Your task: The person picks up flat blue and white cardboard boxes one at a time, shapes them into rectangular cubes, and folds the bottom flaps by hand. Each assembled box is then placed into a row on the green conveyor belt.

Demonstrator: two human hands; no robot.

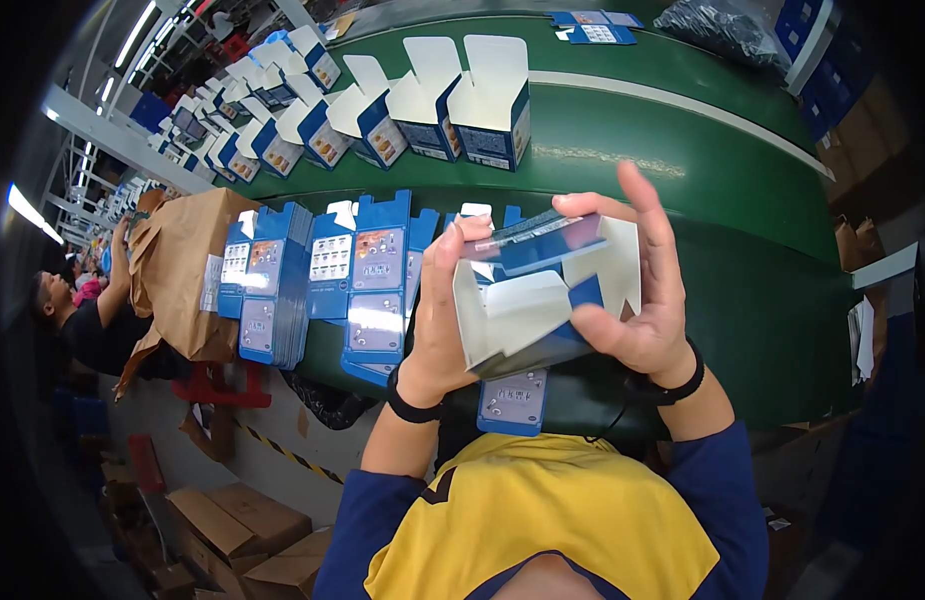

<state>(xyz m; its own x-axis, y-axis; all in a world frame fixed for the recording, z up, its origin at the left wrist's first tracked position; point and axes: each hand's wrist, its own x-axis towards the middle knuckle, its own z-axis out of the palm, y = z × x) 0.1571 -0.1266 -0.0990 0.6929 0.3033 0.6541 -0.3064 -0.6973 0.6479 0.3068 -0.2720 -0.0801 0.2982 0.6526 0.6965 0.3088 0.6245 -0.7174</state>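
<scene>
Though well begun, not yet finished

From left, see tight stack (262, 300) and loose stack (375, 310) of flat card, apparently left to fold. Behind, see row of boxes (382, 138), already raised but standing open, so only partly done. Next, see left hand (440, 325), curled around the left side of carton (527, 305), held part-formed above the green bench (752, 330). Beneath, see blank (512, 405), lying flat. Last, see right hand (650, 322), pinching the carton between thumb and fingers, with forefinger lifted.
</scene>
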